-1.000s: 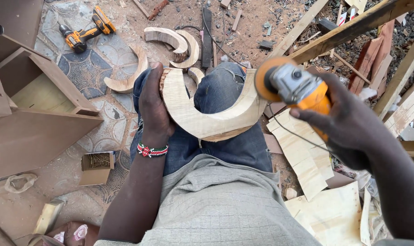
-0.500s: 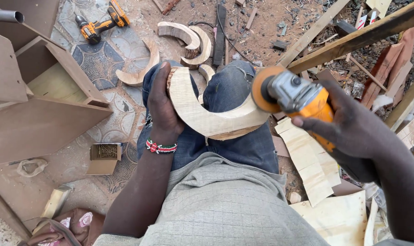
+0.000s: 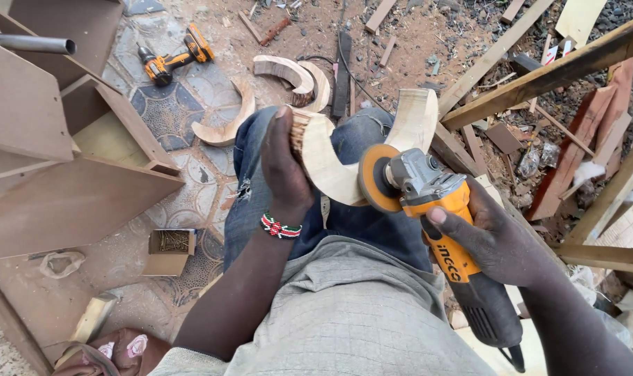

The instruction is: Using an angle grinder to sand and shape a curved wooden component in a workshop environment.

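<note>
grinder (image 3: 435,223) moved under curved wood (image 3: 330,167); right hand (image 3: 497,240) grip holds grinder, left hand (image 3: 283,167) wood.

Seated person, seen from above. The left hand (image 3: 283,170) grips one end of a curved wooden piece (image 3: 344,157) held over the knees. The right hand (image 3: 494,240) holds an orange angle grinder (image 3: 438,216); its disc (image 3: 373,179) touches the inner curve of the piece. On the floor lie further curved pieces (image 3: 288,73), a cordless drill (image 3: 174,56), a box of screws (image 3: 170,251) and brown boards (image 3: 59,202).
</note>
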